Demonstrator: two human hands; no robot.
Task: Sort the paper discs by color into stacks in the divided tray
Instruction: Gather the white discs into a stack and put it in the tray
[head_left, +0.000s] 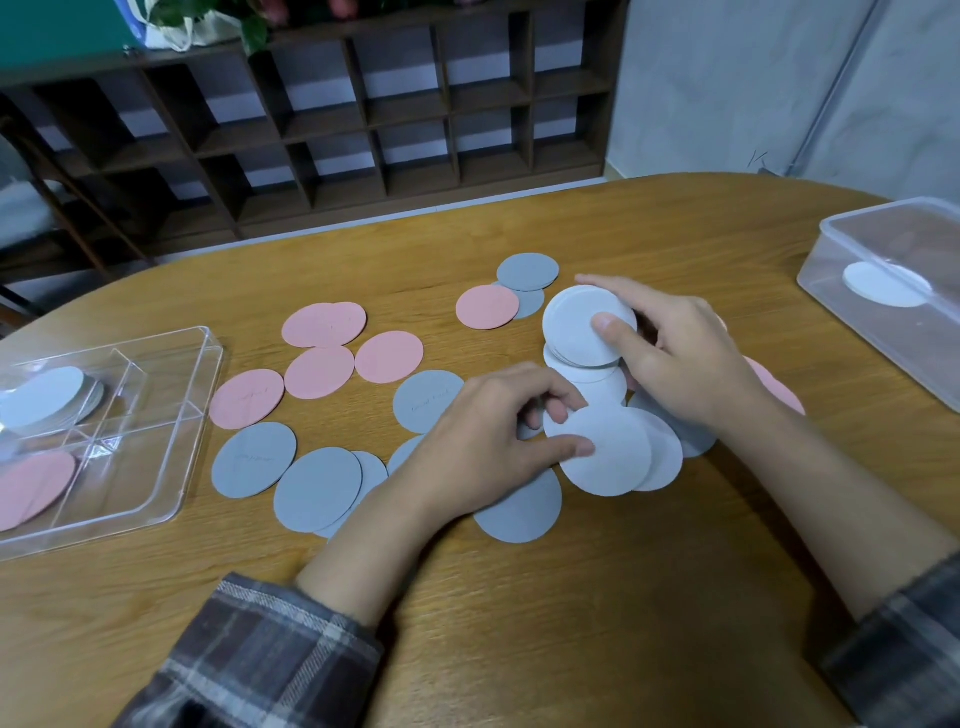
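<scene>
My right hand (680, 358) holds a small stack of white discs (576, 330) tilted up off the table, thumb on its face. My left hand (488, 447) pinches the edge of a white disc (608, 452) that lies on other white discs at the table's middle right. Pink discs (324, 325) lie scattered at the middle left, grey discs (254, 460) in front of them and a few at the back (527, 272). The clear divided tray (176, 467) sits at the left, with white discs (44, 395) in its far compartment and pink discs (31, 488) in its near one.
A clear lidded plastic box (883, 249) with a white disc showing through it stands at the right edge of the wooden table (571, 623). A dark wooden shelf unit (332, 124) runs along the wall behind the table.
</scene>
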